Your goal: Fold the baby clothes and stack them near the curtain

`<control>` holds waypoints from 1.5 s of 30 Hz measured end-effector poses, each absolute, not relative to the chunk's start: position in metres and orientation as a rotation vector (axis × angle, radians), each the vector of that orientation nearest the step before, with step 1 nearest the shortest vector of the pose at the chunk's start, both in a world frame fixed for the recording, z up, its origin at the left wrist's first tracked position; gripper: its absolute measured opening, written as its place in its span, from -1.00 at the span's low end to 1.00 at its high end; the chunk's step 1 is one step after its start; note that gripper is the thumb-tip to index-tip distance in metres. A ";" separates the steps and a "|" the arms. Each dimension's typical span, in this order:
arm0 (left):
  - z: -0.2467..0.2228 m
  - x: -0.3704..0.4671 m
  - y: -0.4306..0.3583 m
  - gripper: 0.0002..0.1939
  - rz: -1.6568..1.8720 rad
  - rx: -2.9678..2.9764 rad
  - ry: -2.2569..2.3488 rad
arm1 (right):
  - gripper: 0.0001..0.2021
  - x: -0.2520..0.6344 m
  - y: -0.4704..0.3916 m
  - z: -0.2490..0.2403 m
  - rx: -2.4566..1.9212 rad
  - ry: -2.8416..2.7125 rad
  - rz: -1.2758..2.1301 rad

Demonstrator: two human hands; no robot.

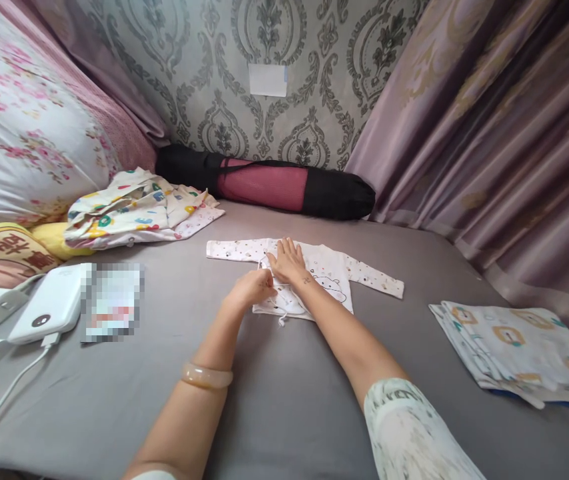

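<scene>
a small baby shirt (334, 270) of thin white cotton, speckled with tiny dots and printed with a little bear, lies flat on the smooth grey sheet (274, 400), both long sleeves spread out to the sides. one drawstring end hangs off its lower hem. the right hand (287, 260) rests palm down on the middle of the shirt, fingers spread and flat, pressing the cloth rather than gripping it. the left hand (254, 287) sits just beside it at the shirt's left front edge, fingers curled in; it seems to pinch a tie or a fold of the fabric, though the view is too small to be sure. a pale, glossy bangle (207, 377) rings the left forearm.

one loose heap of printed baby clothes (139, 210) lies crumpled to the far left, well apart from the shirt. one neat folded stack of patterned cloth (519, 350) sits to the right. a long black and pink mesh roll bag (269, 183) lies against the damask wall. at the left edge are one white power bank (47, 307) with a cable, and a floral pillow (19, 127) above it.
</scene>
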State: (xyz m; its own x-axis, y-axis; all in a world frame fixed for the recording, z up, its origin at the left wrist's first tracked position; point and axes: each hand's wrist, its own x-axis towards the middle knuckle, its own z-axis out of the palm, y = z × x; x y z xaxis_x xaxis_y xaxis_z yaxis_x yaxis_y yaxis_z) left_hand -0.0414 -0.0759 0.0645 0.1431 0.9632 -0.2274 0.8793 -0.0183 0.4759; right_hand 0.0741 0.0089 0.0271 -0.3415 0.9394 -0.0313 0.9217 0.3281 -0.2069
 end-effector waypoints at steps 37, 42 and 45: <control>0.053 -0.015 -0.065 -0.69 0.421 1.925 1.695 | -0.68 0.127 -0.096 0.087 -1.750 -2.575 0.481; 0.061 0.003 -0.035 -0.74 0.453 1.866 1.801 | -0.63 0.119 -0.104 0.077 -1.756 -2.600 0.410; 0.057 0.015 -0.016 -0.72 0.443 1.759 1.912 | -0.58 0.114 -0.111 0.077 -1.775 -2.609 0.355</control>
